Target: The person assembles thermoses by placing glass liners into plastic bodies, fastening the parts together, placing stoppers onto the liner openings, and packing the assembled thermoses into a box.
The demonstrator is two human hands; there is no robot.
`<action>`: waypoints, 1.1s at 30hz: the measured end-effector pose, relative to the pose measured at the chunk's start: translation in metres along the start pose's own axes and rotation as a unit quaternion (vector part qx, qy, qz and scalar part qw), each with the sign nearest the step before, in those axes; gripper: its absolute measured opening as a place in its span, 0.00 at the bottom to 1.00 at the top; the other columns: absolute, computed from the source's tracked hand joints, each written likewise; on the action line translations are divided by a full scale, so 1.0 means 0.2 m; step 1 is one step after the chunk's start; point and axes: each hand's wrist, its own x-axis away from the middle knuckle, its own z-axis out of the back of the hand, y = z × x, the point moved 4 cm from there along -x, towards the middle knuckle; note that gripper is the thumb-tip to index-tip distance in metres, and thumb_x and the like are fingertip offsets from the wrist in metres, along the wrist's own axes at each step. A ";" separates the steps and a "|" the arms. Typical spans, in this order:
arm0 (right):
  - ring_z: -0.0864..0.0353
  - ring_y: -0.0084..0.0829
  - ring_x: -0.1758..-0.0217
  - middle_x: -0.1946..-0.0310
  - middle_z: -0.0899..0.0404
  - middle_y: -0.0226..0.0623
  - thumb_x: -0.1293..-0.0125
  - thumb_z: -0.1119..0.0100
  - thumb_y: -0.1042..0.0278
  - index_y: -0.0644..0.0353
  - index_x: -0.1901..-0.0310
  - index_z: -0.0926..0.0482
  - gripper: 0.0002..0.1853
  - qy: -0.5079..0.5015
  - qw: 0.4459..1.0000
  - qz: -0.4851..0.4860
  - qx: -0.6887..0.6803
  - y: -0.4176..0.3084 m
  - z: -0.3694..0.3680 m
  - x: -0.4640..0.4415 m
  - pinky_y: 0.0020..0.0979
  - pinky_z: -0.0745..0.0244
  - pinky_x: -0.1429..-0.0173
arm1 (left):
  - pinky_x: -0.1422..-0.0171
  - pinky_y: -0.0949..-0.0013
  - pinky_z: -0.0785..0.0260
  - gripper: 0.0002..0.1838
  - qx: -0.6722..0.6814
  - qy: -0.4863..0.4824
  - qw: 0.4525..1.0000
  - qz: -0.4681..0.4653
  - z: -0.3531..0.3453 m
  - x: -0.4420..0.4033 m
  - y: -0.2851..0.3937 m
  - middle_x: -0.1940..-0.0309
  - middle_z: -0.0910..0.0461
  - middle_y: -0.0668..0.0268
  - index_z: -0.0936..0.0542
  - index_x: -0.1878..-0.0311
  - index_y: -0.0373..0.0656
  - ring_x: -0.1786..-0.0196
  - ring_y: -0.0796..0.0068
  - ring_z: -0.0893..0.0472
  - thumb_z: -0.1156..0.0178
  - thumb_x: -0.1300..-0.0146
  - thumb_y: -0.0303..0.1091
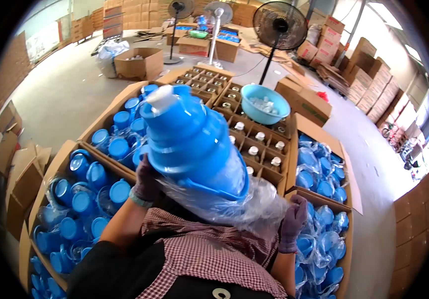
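Concrete floor (359, 164), crinkled plastic (269, 202), ribbed flask (189, 134)

Gloved left hand (147, 183), curled right hand (293, 224)

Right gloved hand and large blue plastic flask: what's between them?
Crumpled clear plastic film, running from the large blue plastic flask to the right gloved hand; the head view shows it.
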 end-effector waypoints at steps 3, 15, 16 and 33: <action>0.17 0.51 0.42 0.48 0.15 0.49 0.42 0.42 0.80 0.64 0.48 0.16 0.19 -0.164 0.969 0.185 0.027 0.00 -0.36 0.20 0.46 0.24 0.35 | 0.32 0.58 0.24 0.37 -0.182 -0.017 0.983 -0.020 0.13 0.05 -0.05 0.36 0.20 0.56 0.31 0.26 0.34 0.37 0.64 0.19 0.36 0.28 0.51; 0.23 0.55 0.31 0.35 0.23 0.55 0.51 0.22 0.59 0.59 0.31 0.29 0.43 -0.190 0.972 0.106 -0.090 -0.45 0.21 -0.09 0.52 0.28 0.28 | 0.19 0.55 0.38 0.72 -0.240 -0.261 0.917 0.182 -0.67 0.16 -0.10 0.25 0.31 0.52 0.35 0.23 0.30 0.24 0.61 0.29 0.18 0.62 0.72; 0.23 0.54 0.30 0.35 0.24 0.55 0.52 0.20 0.57 0.59 0.30 0.30 0.46 -0.211 0.965 0.141 -0.069 -0.54 0.33 -0.10 0.52 0.28 0.29 | 0.18 0.56 0.39 0.72 -0.242 -0.294 0.900 0.213 -0.66 0.19 -0.12 0.24 0.32 0.51 0.37 0.22 0.30 0.23 0.60 0.31 0.19 0.61 0.73; 0.18 0.47 0.54 0.51 0.22 0.47 0.58 0.18 0.38 0.60 0.41 0.22 0.46 -0.278 0.908 0.294 0.110 -0.92 0.48 0.05 0.44 0.21 0.52 | 0.49 0.74 0.27 0.33 -0.197 -0.182 0.924 0.274 -1.04 -0.04 -0.29 0.59 0.26 0.70 0.24 0.35 0.38 0.56 0.77 0.24 0.38 0.50 0.20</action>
